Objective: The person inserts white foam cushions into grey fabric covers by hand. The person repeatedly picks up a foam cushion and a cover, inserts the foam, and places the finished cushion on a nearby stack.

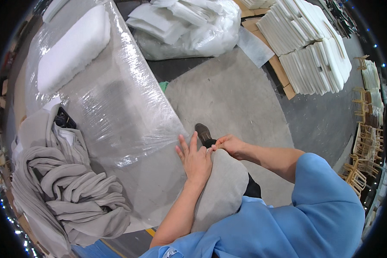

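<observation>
I work at a grey cushion (223,185), right fingers (222,140) pinching its tip, left fingers (194,142) spread; steady tension seems needed next.

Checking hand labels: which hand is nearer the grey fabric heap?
Left. The left hand is to the right of the grey fabric heap, by the tip of the grey cloth piece; the right hand is farther right, at that same tip.

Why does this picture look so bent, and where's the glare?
In the head view: fisheye distortion curves the scene inside black corners; bright glare streaks the clear plastic film; the left hand and right hand look reasonably sharp; the wooden frames at the right rim look squeezed and softer.
</observation>
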`<state>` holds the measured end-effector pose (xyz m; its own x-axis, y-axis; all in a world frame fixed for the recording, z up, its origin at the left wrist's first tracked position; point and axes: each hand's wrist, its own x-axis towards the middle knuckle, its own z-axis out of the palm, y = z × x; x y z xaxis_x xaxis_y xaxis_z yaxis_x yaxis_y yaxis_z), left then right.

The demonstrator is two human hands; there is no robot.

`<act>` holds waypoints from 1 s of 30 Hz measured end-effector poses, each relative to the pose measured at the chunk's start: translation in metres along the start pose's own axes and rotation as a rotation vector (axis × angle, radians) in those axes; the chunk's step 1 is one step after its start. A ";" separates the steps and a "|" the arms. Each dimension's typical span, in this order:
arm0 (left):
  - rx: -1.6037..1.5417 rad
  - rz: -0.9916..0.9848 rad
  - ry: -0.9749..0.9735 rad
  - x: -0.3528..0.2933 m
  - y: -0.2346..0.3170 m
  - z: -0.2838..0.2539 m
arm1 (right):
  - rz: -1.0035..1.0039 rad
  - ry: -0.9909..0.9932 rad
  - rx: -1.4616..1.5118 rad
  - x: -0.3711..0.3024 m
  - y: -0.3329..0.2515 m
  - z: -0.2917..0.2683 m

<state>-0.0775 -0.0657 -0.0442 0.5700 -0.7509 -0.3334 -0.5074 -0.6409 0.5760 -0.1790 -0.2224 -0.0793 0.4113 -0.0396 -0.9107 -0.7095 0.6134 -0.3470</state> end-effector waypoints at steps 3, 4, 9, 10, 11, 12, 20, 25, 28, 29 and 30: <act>0.021 -0.038 -0.034 0.003 -0.001 0.001 | 0.069 -0.026 0.054 0.005 0.002 0.002; 0.025 -0.047 -0.043 0.004 0.000 0.002 | 0.099 -0.013 0.072 0.005 0.002 0.002; 0.058 -0.058 -0.045 0.007 0.000 0.004 | 0.226 0.001 0.156 0.003 -0.002 0.002; 0.064 -0.061 -0.051 0.007 0.000 0.005 | 0.253 -0.005 0.163 0.005 -0.001 0.002; 0.066 -0.061 -0.059 0.008 -0.001 0.006 | 0.280 -0.006 0.170 0.008 0.000 0.001; 0.064 -0.062 -0.064 0.009 -0.001 0.007 | 0.308 -0.007 0.176 0.010 0.001 0.000; 0.120 -0.070 -0.063 0.007 -0.005 0.017 | 0.493 -0.038 0.313 0.020 0.014 -0.004; 0.143 -0.037 0.019 0.007 -0.011 0.026 | 0.625 -0.081 0.410 0.031 0.025 -0.002; 0.149 -0.041 -0.005 0.007 -0.006 0.024 | 0.644 -0.128 0.437 0.034 0.038 -0.003; 0.155 -0.032 -0.015 0.008 -0.004 0.021 | 0.634 -0.170 0.453 0.037 0.040 -0.006; 0.154 -0.032 -0.028 0.008 -0.003 0.020 | 0.620 -0.214 0.473 0.037 0.043 -0.009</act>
<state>-0.0844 -0.0734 -0.0637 0.5707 -0.7323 -0.3715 -0.5836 -0.6800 0.4439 -0.1988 -0.2045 -0.1301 0.1565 0.5398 -0.8271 -0.5466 0.7448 0.3827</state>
